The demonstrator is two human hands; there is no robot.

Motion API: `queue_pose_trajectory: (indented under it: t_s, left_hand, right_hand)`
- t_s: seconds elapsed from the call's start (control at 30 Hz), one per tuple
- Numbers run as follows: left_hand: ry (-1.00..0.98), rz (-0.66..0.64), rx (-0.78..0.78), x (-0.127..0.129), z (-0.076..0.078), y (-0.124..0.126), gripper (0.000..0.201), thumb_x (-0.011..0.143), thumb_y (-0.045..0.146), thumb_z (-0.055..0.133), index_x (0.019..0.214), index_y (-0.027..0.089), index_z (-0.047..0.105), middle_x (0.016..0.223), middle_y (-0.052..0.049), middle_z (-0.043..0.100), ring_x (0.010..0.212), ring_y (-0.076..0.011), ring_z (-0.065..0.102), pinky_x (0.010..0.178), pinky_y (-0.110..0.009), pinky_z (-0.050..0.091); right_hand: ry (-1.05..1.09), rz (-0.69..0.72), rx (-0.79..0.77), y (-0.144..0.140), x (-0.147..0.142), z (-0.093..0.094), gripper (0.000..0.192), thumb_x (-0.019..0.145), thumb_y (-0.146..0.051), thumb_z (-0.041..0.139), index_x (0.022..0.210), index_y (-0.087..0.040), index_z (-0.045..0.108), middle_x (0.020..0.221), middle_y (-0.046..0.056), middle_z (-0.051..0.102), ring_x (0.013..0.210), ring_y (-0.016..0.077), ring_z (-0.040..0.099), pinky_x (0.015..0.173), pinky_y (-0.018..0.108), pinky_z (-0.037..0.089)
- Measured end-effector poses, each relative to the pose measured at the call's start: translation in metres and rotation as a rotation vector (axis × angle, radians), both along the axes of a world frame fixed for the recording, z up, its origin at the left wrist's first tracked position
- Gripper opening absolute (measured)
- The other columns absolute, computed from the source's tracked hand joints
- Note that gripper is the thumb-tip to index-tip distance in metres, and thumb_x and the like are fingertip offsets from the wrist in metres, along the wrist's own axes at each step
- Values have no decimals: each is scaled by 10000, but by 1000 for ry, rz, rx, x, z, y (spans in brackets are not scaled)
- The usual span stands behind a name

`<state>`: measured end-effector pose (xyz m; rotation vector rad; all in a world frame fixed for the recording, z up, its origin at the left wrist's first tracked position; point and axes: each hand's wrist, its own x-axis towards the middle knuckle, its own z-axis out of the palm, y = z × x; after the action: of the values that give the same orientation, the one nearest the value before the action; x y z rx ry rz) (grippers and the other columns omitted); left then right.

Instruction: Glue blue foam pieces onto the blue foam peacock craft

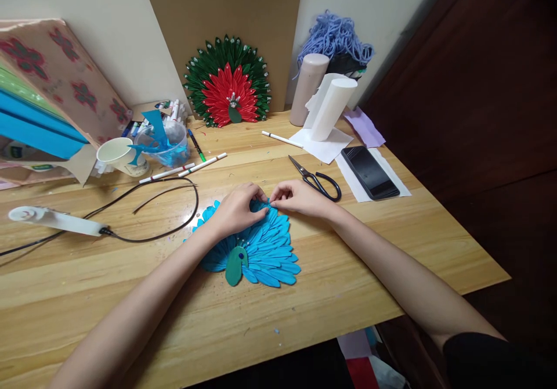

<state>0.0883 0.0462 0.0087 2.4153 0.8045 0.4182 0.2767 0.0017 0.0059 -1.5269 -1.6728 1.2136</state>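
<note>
A blue crepe-paper peacock [270, 255] with a green body and a dark blue eye lies flat on the wooden table [339, 273]. My left hand [239, 206] rests over its upper feathers, thumb and fingers closed on the top edge. Close beside it, my right hand [300, 197] pinches the same edge at a feather tip, fingertips almost meeting those of the left. Anything small between the fingertips is too hidden to make out. Black-handled scissors [319, 181] lie just behind my right hand, blades partly apart.
A finished red and green paper peacock [230, 96] leans on brown cardboard. To the left are a white corded tool [61, 220], a paper cup [122, 155] and a plastic tub [167, 148] of blue scraps. A phone [369, 171] and white paper roll [335, 107] stand right.
</note>
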Motion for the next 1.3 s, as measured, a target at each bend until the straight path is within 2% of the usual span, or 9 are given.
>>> queue_pose_trajectory:
  t_s: [0.3,0.43,0.6,0.87,1.1,1.3]
  left_hand:
    - [13,18,5,2,1,-2,147,732,241,592,863,179,571,863,-55,614,822,-184,555,742,-323,438]
    - [22,17,-21,2,3,-2,145,742,241,585,875,183,566,875,-56,618,830,-184,555,755,-331,444]
    - [29,19,-26,2,4,-3,152,748,246,585,887,188,567,896,-58,624,849,-188,560,771,-339,450]
    - [33,42,3,2,2,-4,159,734,254,595,873,179,572,880,-61,620,838,-192,559,756,-335,448]
    - [31,46,2,3,2,-5,159,730,254,591,868,175,576,875,-61,619,841,-194,557,761,-337,446]
    - [34,69,-24,3,4,-3,155,723,246,593,860,180,567,882,-63,622,842,-197,558,761,-345,452]
  right_hand:
    - [-61,10,37,0,-2,-1,107,691,-194,629,764,-127,669,628,16,613,586,109,523,535,224,371]
    - [-98,44,66,1,6,-3,121,717,-233,622,784,-143,669,663,17,623,614,110,523,551,224,379]
    - [-180,-8,119,-1,17,1,160,758,-301,595,804,-164,662,714,17,631,657,123,532,577,238,385]
    - [-239,203,82,-10,17,19,90,742,-199,610,789,-168,679,700,14,650,623,119,546,555,234,388]
    - [-241,323,193,-10,17,17,93,756,-172,607,815,-178,679,791,25,629,690,120,554,626,239,427]
    - [-344,411,394,-10,17,15,128,806,-218,574,842,-212,696,829,46,616,816,166,547,730,294,411]
